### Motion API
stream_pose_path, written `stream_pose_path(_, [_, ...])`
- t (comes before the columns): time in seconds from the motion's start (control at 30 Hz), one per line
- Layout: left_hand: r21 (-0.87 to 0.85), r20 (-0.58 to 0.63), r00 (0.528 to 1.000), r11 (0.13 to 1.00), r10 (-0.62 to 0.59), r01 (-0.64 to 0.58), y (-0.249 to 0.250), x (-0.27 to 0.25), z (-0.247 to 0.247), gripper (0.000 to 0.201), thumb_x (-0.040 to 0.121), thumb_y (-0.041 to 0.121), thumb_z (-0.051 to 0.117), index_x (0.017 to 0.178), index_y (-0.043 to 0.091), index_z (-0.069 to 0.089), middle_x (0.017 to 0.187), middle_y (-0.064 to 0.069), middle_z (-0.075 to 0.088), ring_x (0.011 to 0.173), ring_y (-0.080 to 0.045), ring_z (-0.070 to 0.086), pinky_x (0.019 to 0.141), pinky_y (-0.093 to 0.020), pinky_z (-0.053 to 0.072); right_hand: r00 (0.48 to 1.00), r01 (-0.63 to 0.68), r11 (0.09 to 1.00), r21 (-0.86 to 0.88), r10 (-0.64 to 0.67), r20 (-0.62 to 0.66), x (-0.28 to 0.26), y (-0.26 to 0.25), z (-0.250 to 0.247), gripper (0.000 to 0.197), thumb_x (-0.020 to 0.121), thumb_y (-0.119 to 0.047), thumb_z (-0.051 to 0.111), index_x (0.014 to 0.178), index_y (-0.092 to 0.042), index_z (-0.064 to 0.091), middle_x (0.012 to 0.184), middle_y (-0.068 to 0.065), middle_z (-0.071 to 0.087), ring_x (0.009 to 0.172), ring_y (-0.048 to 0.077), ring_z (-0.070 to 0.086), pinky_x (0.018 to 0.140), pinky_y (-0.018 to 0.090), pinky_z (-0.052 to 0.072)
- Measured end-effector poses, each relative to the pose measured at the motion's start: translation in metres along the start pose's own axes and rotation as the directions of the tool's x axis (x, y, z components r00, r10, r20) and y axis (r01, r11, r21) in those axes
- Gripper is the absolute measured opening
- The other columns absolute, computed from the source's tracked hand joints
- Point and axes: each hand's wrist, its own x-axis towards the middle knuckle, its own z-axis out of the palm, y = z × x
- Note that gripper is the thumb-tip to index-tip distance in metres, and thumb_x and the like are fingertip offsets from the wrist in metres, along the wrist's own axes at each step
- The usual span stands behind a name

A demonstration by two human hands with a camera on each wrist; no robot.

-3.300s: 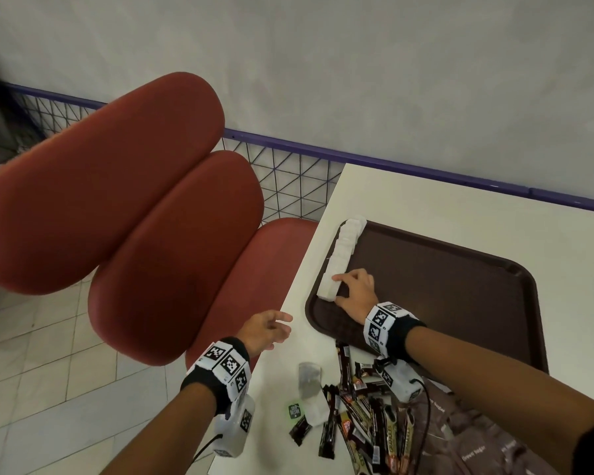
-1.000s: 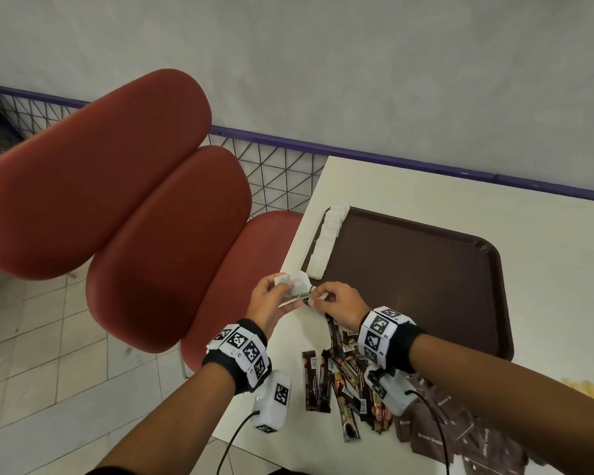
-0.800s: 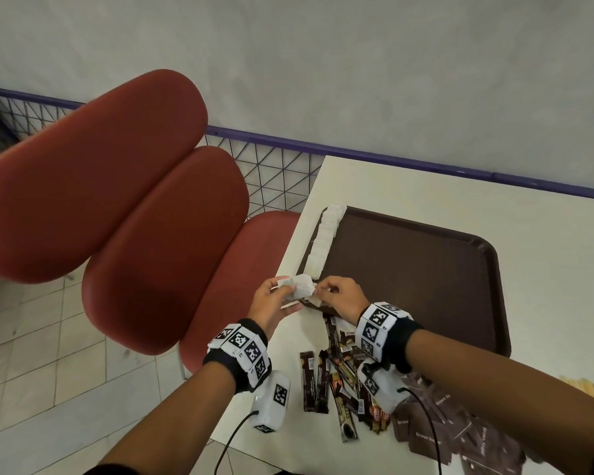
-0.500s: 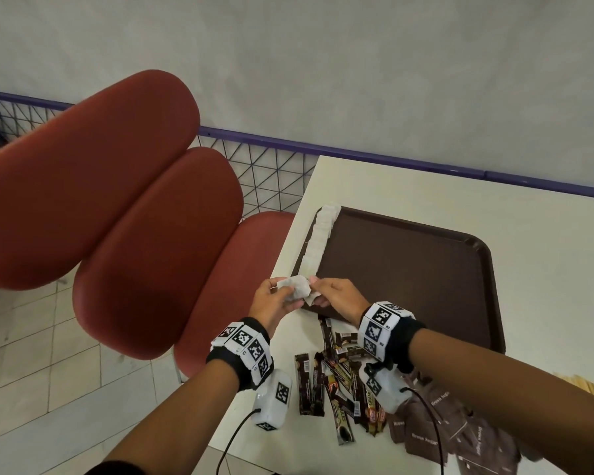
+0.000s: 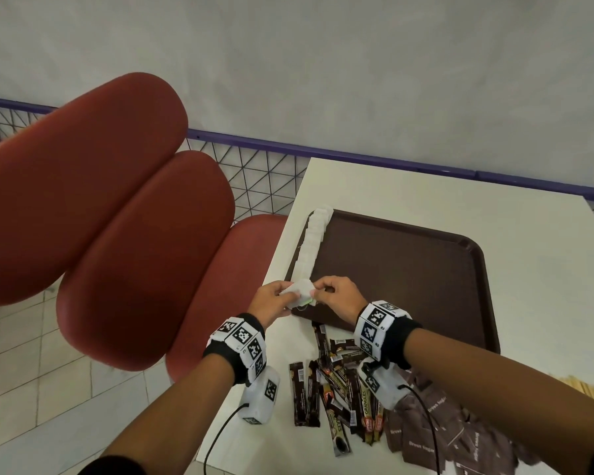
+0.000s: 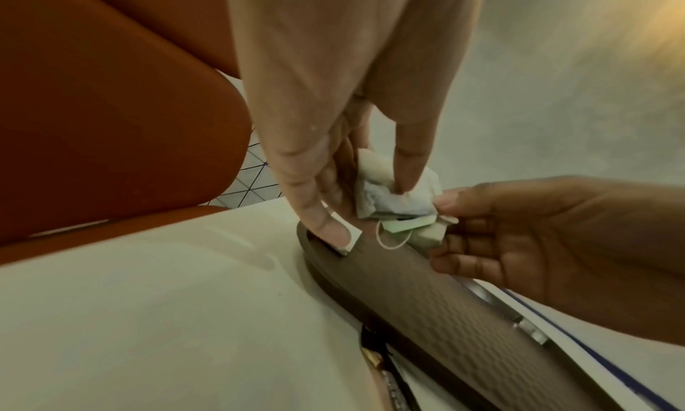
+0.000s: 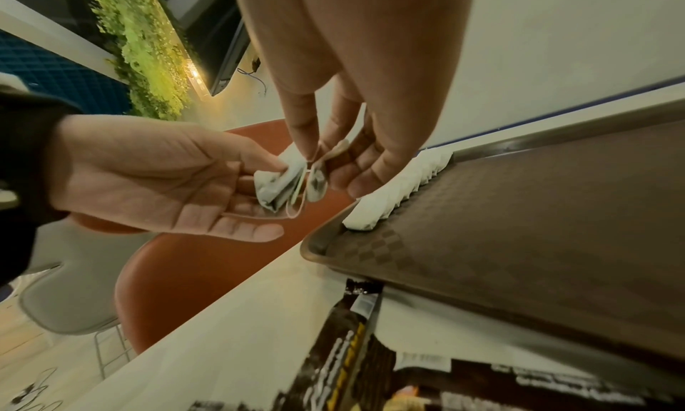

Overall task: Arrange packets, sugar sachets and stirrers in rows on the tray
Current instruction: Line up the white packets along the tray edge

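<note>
Both hands meet just above the near left corner of the brown tray [image 5: 408,269]. My left hand [image 5: 278,298] grips a small bunch of white tea bags [image 5: 300,292] with green tags and loose strings. My right hand [image 5: 324,290] pinches one tea bag [image 7: 318,180] at the bunch's right side. In the left wrist view the left thumb presses on the bunch [image 6: 393,200], with the right hand [image 6: 500,221] beside it. A row of white tea bags [image 5: 311,245] lines the tray's left edge, also seen in the right wrist view [image 7: 396,189].
Dark coffee sticks [image 5: 336,382] lie heaped on the white table [image 5: 426,190] in front of the tray. Brown sugar sachets [image 5: 432,433] lie at the near right, wooden stirrers [image 5: 587,389] at the far right edge. Red chairs [image 5: 117,217] stand left of the table.
Earlier the right hand touched the tea bag row and the left hung at the table edge. Over the last second both hands hold the bunch together and have drifted slightly toward the tray.
</note>
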Motion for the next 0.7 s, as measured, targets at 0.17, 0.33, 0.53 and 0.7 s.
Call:
stream_pose_path(0.17, [0.094, -0.039, 0.999, 0.995, 0.023, -0.019, 0.006, 0.016, -0.001, 0.013, 0.085, 0.006, 0.063, 0.096, 0.007, 0.058, 0.098, -0.013, 0.06, 0.084, -0.02, 0.058, 0.06, -0.019, 0.052, 0.992, -0.044, 0.997, 0.058, 0.05, -0.112, 0.006, 0.005, -0.002, 0.014, 0.082, -0.011, 0.066, 0.095, -0.007, 0.069, 0.1, 0.006, 0.062, 0.089, 0.014, 0.054, 0.083, 0.025, 0.043])
stream_pose_path(0.33, [0.169, -0.236, 0.972, 0.985, 0.022, 0.018, 0.009, 0.036, -0.001, 0.027, 0.079, 0.006, 0.069, 0.104, 0.007, 0.059, 0.102, -0.013, 0.061, 0.089, -0.025, 0.06, 0.067, -0.029, 0.058, 0.973, -0.09, 0.991, 0.1, 0.109, -0.205, 0.013, 0.014, -0.011, 0.017, 0.078, -0.006, 0.068, 0.079, -0.02, 0.058, 0.101, 0.007, 0.057, 0.091, 0.018, 0.055, 0.081, 0.022, 0.042])
stream_pose_path(0.53, [0.37, -0.314, 0.947, 0.927, 0.065, 0.059, 0.011, 0.051, 0.013, 0.026, 0.084, 0.012, 0.062, 0.109, 0.005, 0.061, 0.113, -0.014, 0.064, 0.108, -0.029, 0.057, 0.085, -0.026, 0.042, 0.961, -0.065, 0.989, 0.135, 0.098, -0.26, 0.014, 0.024, -0.026, 0.025, 0.079, 0.003, 0.059, 0.077, -0.02, 0.048, 0.081, -0.003, 0.055, 0.077, 0.017, 0.051, 0.069, 0.024, 0.043])
stream_pose_path(0.7, [0.405, -0.326, 0.944, 0.91, 0.048, 0.093, 0.011, 0.054, 0.02, 0.009, 0.083, 0.012, 0.061, 0.09, 0.015, 0.055, 0.1, -0.011, 0.062, 0.106, -0.028, 0.056, 0.077, -0.024, 0.037, 0.963, -0.069, 0.988, 0.14, 0.102, -0.25, 0.016, 0.027, -0.032, 0.027, 0.081, 0.002, 0.058, 0.093, -0.019, 0.047, 0.083, 0.0, 0.054, 0.067, 0.007, 0.049, 0.065, 0.017, 0.041])
